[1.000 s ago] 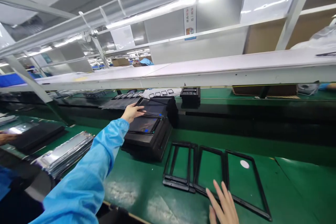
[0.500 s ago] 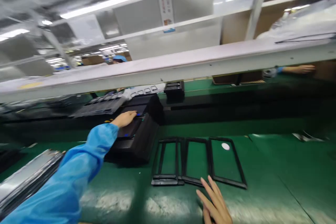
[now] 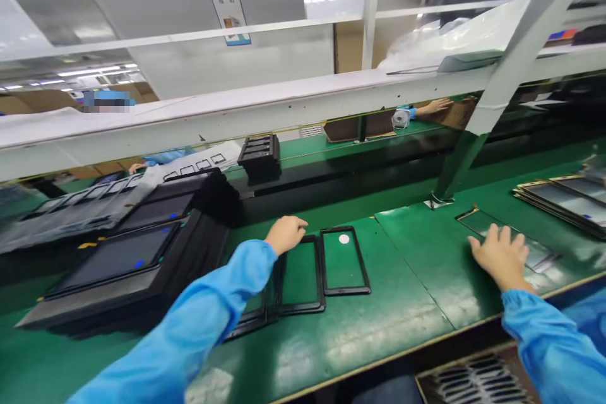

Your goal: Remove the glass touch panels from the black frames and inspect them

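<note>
My left hand [image 3: 285, 235], in a blue sleeve, is above the upper edge of a black rectangular frame [image 3: 320, 274]. Its fingers are loosely bent, with nothing visible in them. To its right lies another black frame [image 3: 364, 265] with a white round spot inside its outline. More black frames, partly covered by my left arm, lie to the left. At the right, my right hand [image 3: 502, 255] spreads its fingers over a thin clear panel with a dark border [image 3: 537, 252]. Whether it touches the panel is unclear.
A tall stack of black trays [image 3: 184, 278] holding dark screens stands at the left. Several dark-bordered panels [image 3: 568, 199] are piled at the right. A slanted post [image 3: 459, 164] rises from the green bench [image 3: 392, 322]. Behind are a black box stack [image 3: 259, 154] and another person's hand [image 3: 434, 106].
The view has swung right. My left hand has left the tray stack and come right to the black frames. My right hand has moved from near the frames to the clear panel.
</note>
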`<state>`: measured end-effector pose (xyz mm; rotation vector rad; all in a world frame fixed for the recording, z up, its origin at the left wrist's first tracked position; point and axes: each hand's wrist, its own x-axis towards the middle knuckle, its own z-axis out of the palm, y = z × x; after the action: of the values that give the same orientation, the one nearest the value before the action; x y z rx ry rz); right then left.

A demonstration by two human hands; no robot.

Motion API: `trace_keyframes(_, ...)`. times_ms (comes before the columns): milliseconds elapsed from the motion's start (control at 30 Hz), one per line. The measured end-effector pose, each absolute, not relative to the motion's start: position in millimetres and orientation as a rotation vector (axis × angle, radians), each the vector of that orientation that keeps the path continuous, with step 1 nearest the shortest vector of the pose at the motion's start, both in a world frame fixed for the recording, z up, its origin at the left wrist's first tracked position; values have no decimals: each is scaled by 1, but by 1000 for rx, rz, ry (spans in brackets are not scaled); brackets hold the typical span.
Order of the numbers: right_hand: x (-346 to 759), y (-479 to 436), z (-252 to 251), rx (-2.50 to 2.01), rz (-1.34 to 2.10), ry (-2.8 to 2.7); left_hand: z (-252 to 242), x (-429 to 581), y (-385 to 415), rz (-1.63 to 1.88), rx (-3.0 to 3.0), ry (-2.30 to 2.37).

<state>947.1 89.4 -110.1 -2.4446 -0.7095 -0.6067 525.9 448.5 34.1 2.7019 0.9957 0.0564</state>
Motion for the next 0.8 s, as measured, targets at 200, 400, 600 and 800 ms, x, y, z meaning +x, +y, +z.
trace_keyframes(200,935,47,-140,-2562,-497,-999,-17,610,427,-119,2599,1188)
trace_keyframes(400,835,-6,-172,-2510,-496,-1314,-26,627,432,-133,2424,1241)
trace_keyframes(600,771,-37,-158,-2198,-715,-1562,-21,614,437,38,2117,1116)
trace_keyframes(800,756,-32,-91,-2096,-695,-1354,-16,579,433,307,1799,1084)
